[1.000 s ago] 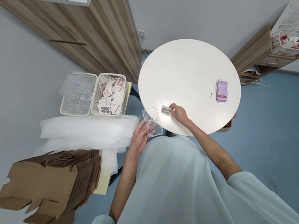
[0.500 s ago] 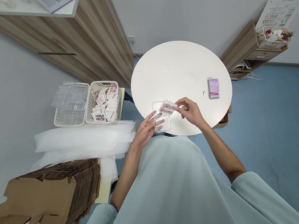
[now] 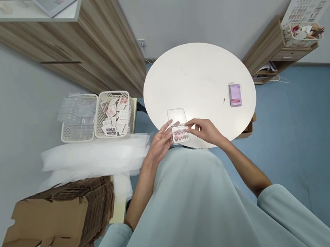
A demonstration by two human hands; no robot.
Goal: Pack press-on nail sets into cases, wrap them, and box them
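Note:
My left hand (image 3: 160,142) grips a clear hinged plastic case (image 3: 176,115) by its left side, over the near edge of the white round table. The lid stands open, tipped away from me. Inside the lower half lies a white card of press-on nails (image 3: 180,134), with two rows of pinkish, shiny nails. The fingers of my right hand (image 3: 204,130) pinch the right edge of that card. Its lower edge sits at or within the case; the exact fit is too small to tell.
A purple box, blurred (image 3: 235,95), lies at the right of the white table (image 3: 197,70). To the left stand a basket of clear cases (image 3: 77,118) and a basket of nail cards (image 3: 115,114). White wrapping sheets (image 3: 96,153) and folded cardboard boxes (image 3: 56,223) are nearer.
My right hand has brought the nail card down and left, from above the case onto its lower half. My left hand still holds the case.

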